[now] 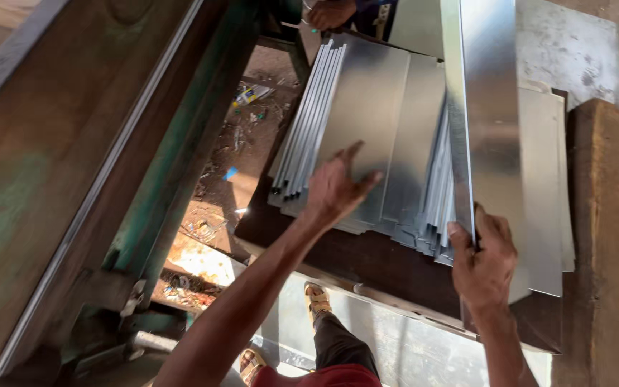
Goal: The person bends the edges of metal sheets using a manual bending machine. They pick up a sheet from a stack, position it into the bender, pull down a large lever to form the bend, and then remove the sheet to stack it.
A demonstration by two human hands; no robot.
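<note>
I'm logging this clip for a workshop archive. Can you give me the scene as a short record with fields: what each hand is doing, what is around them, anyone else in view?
left hand: left hand lies flat on the stack of metal sheets
right hand: right hand grips the near edge of a long metal sheet, tilted up
support: dark bench under the sheets
left of bench: green machine frame, littered dirt floor
other person: a hand at the stack's far end

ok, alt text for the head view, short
Looking down, the person's left hand rests flat on a fanned stack of metal sheets while the right hand grips the near edge of a long sheet beside it. Another person's hand touches the stack's far end.
</note>
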